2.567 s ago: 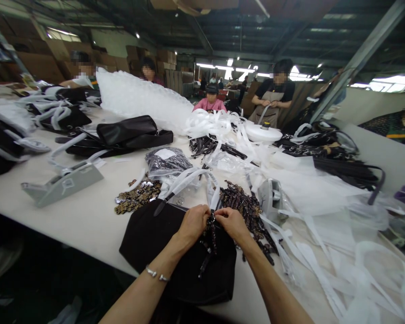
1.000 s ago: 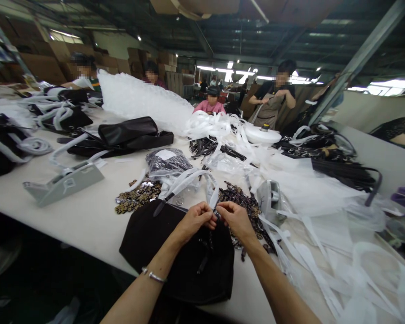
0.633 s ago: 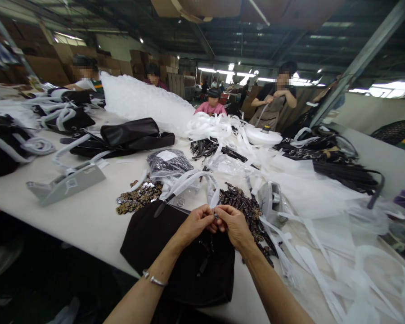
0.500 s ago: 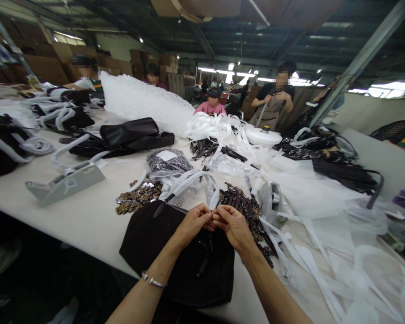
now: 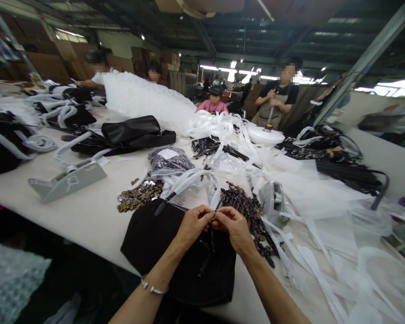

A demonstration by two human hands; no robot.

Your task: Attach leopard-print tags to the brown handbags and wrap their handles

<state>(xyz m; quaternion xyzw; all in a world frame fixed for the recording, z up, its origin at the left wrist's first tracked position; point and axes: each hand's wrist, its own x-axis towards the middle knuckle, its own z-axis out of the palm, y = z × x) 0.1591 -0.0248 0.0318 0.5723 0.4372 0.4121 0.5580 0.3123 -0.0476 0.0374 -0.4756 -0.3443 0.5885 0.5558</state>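
A black bag (image 5: 151, 243) lies at the table's front edge, its handles (image 5: 189, 176) wrapped in white. Over its upper edge my left hand (image 5: 198, 221) and my right hand (image 5: 230, 221) meet, fingertips pinched together on something small and dark that I cannot make out. A dark braided strap with a tassel (image 5: 204, 265) hangs below the fingers against the bag. Left of the handles is a pile of bronze-coloured metal pieces (image 5: 138, 196); to the right lies a heap of dark chain-like straps (image 5: 246, 211).
A grey tape dispenser (image 5: 70, 182) stands at left, another (image 5: 272, 200) right of the heap. Behind are a bag of dark parts (image 5: 171, 165), black bags (image 5: 131, 135) and white strips (image 5: 219, 126). Several people are beyond the table.
My hands stay pinched together at the bag's top with only slight finger movement. The standing person at the back has shifted a long tool onto the white roll. Bubble wrap now shows at lower left.
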